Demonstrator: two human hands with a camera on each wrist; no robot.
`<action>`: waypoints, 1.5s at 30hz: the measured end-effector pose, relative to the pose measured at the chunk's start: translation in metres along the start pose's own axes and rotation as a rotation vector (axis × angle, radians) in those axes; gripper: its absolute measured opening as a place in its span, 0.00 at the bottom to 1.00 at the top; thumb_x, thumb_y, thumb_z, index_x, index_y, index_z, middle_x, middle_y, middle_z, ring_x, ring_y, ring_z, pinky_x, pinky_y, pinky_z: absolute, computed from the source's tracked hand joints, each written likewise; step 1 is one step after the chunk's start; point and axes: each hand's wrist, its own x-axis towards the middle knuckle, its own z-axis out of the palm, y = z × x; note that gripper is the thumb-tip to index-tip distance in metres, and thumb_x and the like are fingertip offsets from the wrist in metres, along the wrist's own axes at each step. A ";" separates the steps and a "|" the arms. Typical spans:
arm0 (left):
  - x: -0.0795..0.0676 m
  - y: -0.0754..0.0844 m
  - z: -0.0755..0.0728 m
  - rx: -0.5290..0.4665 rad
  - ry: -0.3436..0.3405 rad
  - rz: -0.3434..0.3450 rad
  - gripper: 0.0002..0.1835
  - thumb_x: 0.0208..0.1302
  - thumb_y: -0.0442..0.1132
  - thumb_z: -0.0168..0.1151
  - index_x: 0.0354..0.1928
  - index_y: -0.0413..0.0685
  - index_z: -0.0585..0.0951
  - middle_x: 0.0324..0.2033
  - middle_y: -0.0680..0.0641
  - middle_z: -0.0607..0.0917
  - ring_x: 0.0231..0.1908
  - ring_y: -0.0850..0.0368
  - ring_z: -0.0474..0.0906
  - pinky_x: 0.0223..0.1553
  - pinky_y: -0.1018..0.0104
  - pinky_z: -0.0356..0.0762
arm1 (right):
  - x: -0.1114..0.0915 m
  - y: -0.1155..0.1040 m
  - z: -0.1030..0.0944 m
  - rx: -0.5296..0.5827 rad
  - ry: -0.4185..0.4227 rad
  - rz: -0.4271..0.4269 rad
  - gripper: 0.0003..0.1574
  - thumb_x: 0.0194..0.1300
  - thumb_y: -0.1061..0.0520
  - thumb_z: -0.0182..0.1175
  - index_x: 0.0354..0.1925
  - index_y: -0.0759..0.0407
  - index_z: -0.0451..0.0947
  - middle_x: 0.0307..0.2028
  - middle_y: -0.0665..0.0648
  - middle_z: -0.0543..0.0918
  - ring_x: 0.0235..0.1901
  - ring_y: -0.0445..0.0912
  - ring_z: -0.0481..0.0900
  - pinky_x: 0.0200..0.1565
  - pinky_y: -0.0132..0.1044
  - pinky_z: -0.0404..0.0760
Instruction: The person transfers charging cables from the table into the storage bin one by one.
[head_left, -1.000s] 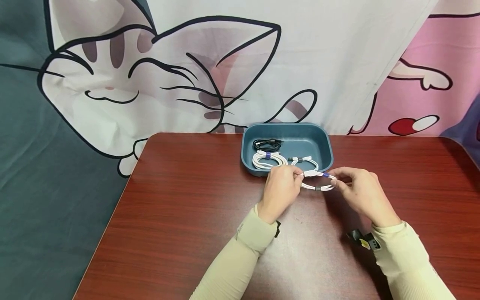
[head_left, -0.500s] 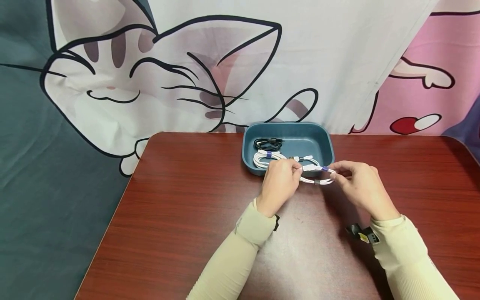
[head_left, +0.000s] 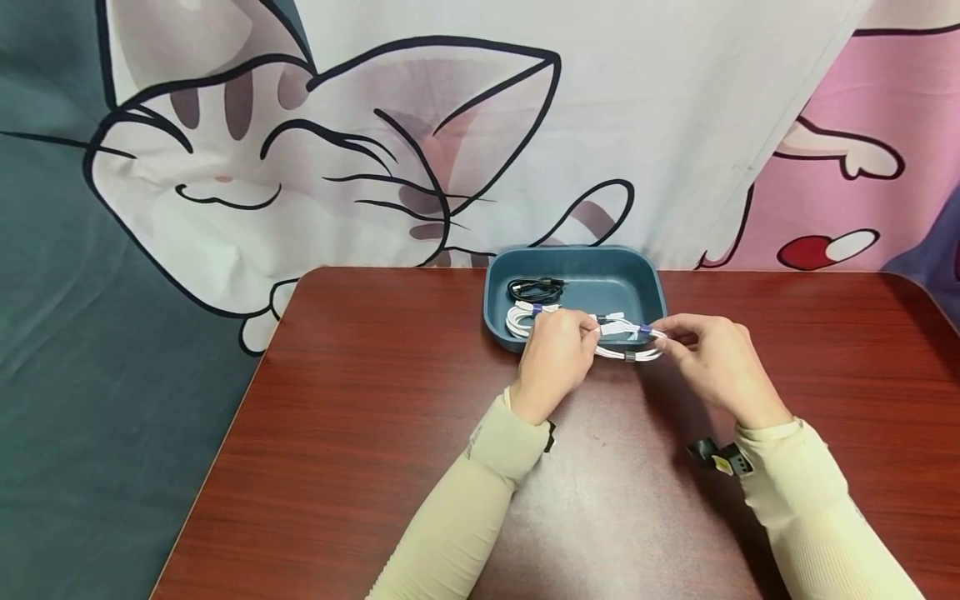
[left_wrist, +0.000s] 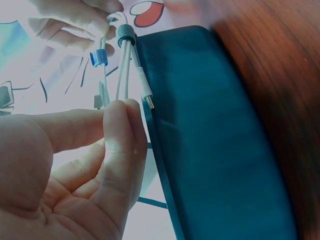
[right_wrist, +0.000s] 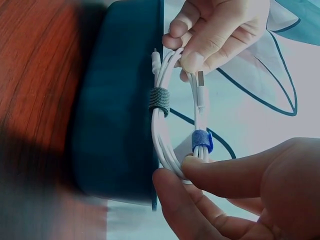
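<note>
A coiled white USB cable (right_wrist: pixel 161 132) is stretched between both hands over the front rim of a blue-grey bin (head_left: pixel 645 287). My left hand (head_left: pixel 558 358) pinches one end of the coil, and my right hand (head_left: pixel 716 362) pinches the opposite end between thumb and fingertips. The right wrist view shows a dark grey strap (right_wrist: pixel 159 100) round one side of the loop and a blue strap (right_wrist: pixel 202 141) round the other. A small metal plug (left_wrist: pixel 150 101) hangs off the coil in the left wrist view.
Inside the bin lie a black cable bundle (head_left: pixel 536 290), a thicker white cable coil (head_left: pixel 517 322) and another white cable (head_left: pixel 617 317), partly hidden behind the held one. The bin stands at the back edge of the brown wooden table (head_left: pixel 360 400), against a cartoon-print curtain (head_left: pixel 675 125).
Both hands have moved away from the body with the white cable, from in front of the bin to over its front rim. Their grip looks the same.
</note>
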 end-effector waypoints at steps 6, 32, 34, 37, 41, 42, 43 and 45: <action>0.006 -0.001 -0.002 -0.001 -0.003 -0.002 0.08 0.63 0.32 0.64 0.30 0.49 0.89 0.28 0.56 0.88 0.33 0.62 0.83 0.37 0.71 0.78 | 0.004 -0.001 0.001 0.000 -0.002 -0.002 0.09 0.63 0.62 0.68 0.42 0.62 0.87 0.32 0.60 0.88 0.27 0.49 0.81 0.27 0.36 0.73; 0.019 0.003 -0.017 0.000 -0.023 -0.017 0.12 0.63 0.31 0.62 0.25 0.52 0.88 0.26 0.58 0.86 0.32 0.63 0.82 0.35 0.73 0.76 | 0.018 -0.011 -0.008 -0.003 -0.014 -0.004 0.09 0.64 0.63 0.65 0.42 0.63 0.87 0.30 0.60 0.88 0.29 0.50 0.81 0.28 0.37 0.74; 0.020 0.003 -0.018 0.005 -0.026 -0.013 0.13 0.63 0.31 0.62 0.23 0.52 0.87 0.23 0.58 0.85 0.31 0.63 0.81 0.33 0.73 0.75 | 0.019 -0.011 -0.008 -0.003 -0.013 -0.007 0.09 0.64 0.63 0.65 0.42 0.63 0.87 0.31 0.60 0.87 0.29 0.51 0.81 0.29 0.38 0.74; 0.023 0.004 -0.019 0.011 -0.029 -0.008 0.14 0.63 0.31 0.61 0.22 0.53 0.87 0.19 0.58 0.81 0.28 0.63 0.79 0.32 0.74 0.73 | 0.021 -0.011 -0.009 -0.008 -0.008 -0.018 0.09 0.64 0.64 0.65 0.42 0.63 0.87 0.31 0.60 0.87 0.30 0.51 0.81 0.29 0.38 0.74; 0.027 0.004 -0.021 0.026 -0.039 -0.016 0.14 0.65 0.32 0.62 0.22 0.53 0.88 0.15 0.59 0.79 0.28 0.64 0.79 0.32 0.73 0.74 | 0.025 -0.011 -0.009 -0.014 -0.006 -0.028 0.09 0.64 0.64 0.65 0.42 0.63 0.87 0.32 0.61 0.87 0.30 0.52 0.81 0.30 0.39 0.74; 0.028 0.004 -0.021 0.031 -0.040 -0.019 0.14 0.65 0.32 0.62 0.23 0.53 0.88 0.16 0.60 0.79 0.28 0.64 0.80 0.33 0.73 0.74 | 0.026 -0.011 -0.008 -0.013 -0.007 -0.026 0.09 0.64 0.64 0.64 0.42 0.63 0.87 0.32 0.61 0.87 0.30 0.52 0.82 0.30 0.39 0.74; 0.030 0.004 -0.021 0.039 -0.041 -0.021 0.14 0.65 0.32 0.62 0.23 0.53 0.88 0.15 0.61 0.78 0.28 0.65 0.79 0.33 0.73 0.74 | 0.028 -0.011 -0.008 -0.011 -0.010 -0.025 0.09 0.64 0.63 0.64 0.42 0.64 0.87 0.32 0.61 0.87 0.30 0.52 0.82 0.30 0.39 0.74; 0.032 0.004 -0.022 0.044 -0.048 -0.019 0.16 0.64 0.32 0.61 0.19 0.53 0.86 0.12 0.61 0.74 0.26 0.65 0.77 0.31 0.73 0.73 | 0.030 -0.010 -0.008 -0.005 -0.017 -0.019 0.09 0.64 0.63 0.64 0.42 0.64 0.87 0.32 0.61 0.87 0.30 0.52 0.82 0.30 0.39 0.75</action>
